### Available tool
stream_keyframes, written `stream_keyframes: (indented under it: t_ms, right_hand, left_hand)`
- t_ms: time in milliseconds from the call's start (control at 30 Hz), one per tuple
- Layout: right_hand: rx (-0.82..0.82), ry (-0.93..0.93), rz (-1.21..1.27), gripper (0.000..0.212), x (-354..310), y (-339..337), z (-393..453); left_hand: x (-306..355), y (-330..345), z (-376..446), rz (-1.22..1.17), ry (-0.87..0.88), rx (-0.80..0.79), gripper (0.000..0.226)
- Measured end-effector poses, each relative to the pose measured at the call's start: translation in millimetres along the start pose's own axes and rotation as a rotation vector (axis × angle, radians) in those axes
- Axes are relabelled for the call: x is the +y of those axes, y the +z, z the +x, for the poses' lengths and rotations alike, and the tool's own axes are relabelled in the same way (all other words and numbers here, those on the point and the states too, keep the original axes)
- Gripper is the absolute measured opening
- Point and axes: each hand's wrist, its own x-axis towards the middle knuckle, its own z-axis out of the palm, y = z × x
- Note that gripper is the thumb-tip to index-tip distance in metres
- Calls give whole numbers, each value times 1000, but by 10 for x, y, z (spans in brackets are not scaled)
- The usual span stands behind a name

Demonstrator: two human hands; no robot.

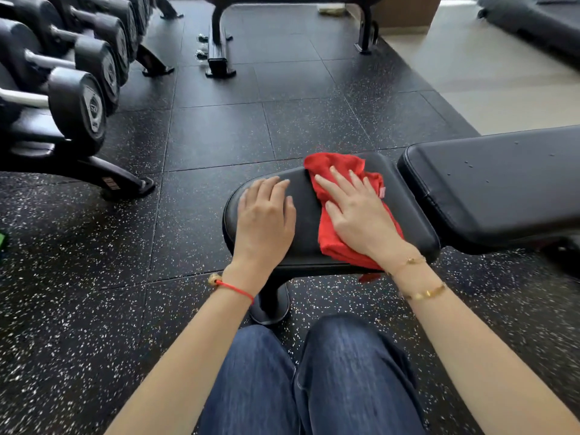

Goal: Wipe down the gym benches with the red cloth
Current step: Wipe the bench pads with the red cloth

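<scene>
A black padded gym bench stands in front of me; its small seat pad (306,200) is nearest and its long back pad (502,183) runs off to the right. The red cloth (332,171) lies bunched on the seat pad. My right hand (357,215) presses flat on the cloth with straight, spread fingers. To its left, my left hand (265,215) rests palm down on the bare left end of the seat pad, fingers relaxed. A corner of the cloth hangs over the pad's near edge under my right wrist.
A rack of black dumbbells (78,98) lines the left side, its feet reaching onto the speckled rubber floor (219,136). A second bench frame (219,58) stands at the back. Pale flooring (502,76) lies at the far right. My knees are just below the seat pad.
</scene>
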Motion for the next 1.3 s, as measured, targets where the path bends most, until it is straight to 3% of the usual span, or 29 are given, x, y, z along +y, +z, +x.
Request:
stream_keyframes:
  t_ms: [133,333,433,600,700,867,1000,1133,1300]
  right_hand:
    - [21,38,56,52,340,-70,-412]
    - [-11,276,56,50,720,-171,397]
    - [2,180,27,51,523,-99,467]
    - [32,-37,82,51,333,-72,-235]
    - [52,19,99,50,487,-98,-390]
    - [36,268,38,50,554,-132,203]
    - [-14,159,38,52,289,-55,322]
    - [-12,-31,74,52,213,-58,-107]
    - [5,11,115,50,595,-137,-188]
  left_hand:
    - [32,127,-7,54,-30,-19,40]
    - [3,155,-30,37,-42,10,39]
    - [-9,152,-35,29,-48,21,39]
    - [-20,150,-47,30,-33,18,40]
    - [-22,152,-60,31,-27,12,41]
    - [4,143,-81,33,-21,0,43]
    - [-16,154,-74,22,-23,19,42]
    - [-12,149,-66,5,-16,28,41]
    - [-12,146,-50,-5,-37,37,39]
